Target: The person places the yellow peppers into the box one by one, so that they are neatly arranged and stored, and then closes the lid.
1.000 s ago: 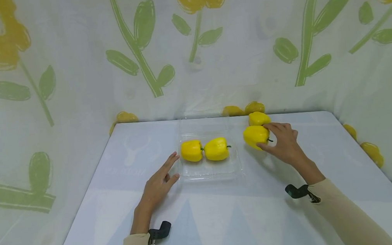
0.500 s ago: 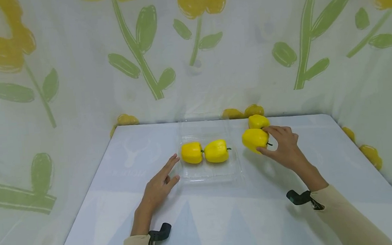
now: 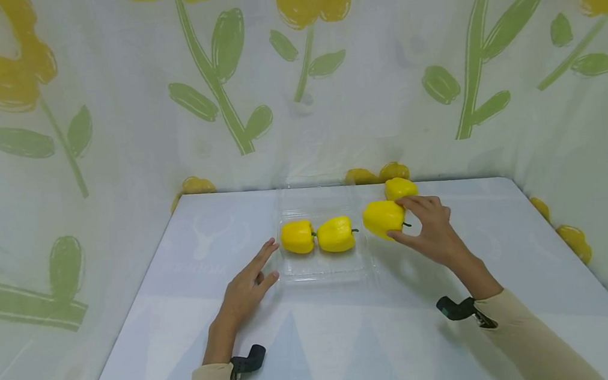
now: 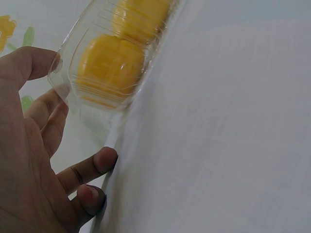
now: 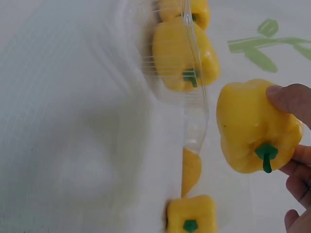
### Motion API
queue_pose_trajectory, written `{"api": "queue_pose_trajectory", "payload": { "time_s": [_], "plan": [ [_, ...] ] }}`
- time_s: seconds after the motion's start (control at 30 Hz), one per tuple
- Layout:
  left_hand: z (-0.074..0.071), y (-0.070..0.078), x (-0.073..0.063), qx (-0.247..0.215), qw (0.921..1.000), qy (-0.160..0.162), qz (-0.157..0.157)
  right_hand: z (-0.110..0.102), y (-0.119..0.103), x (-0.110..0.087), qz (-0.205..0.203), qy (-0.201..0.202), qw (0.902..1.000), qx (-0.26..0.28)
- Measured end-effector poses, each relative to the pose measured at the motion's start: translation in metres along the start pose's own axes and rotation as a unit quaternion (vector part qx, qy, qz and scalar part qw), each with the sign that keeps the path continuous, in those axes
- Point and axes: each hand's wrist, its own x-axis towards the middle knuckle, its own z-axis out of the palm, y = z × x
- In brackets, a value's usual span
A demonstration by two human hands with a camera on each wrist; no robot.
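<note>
Two yellow bell peppers (image 3: 297,237) lie side by side in a clear plastic clamshell box (image 3: 327,269), stems to the right. My left hand (image 3: 242,295) is at the box's left edge with its fingers extended, and in the left wrist view its fingertips (image 4: 57,63) touch the clear rim. My right hand (image 3: 429,227) pinches another yellow bell pepper (image 3: 384,219) between thumb and fingers, just right of the box. Its green stem points toward the palm. A further yellow pepper (image 3: 400,187) lies behind it near the table's back edge.
The box's clear lid (image 3: 315,195) is open toward the back. A white table (image 3: 185,321) with pale blue triangles runs up to a flower-printed curtain (image 3: 360,88) on three sides. Dark wrist cameras (image 3: 458,308) jut from both sleeves.
My right hand has moved left with the bell pepper, bringing it closer to the box's right edge. The left hand and the boxed peppers stay in place.
</note>
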Motion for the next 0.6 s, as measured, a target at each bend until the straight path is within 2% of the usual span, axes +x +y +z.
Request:
{"api": "queue_pose_trajectory", "payload": {
  "time_s": [0.6],
  "plan": [
    [0.001, -0.001, 0.001, 0.003, 1.0000, -0.002, 0.000, 0.013, -0.025, 0.005, -0.036, -0.015, 0.9987, 0.033]
  ]
}}
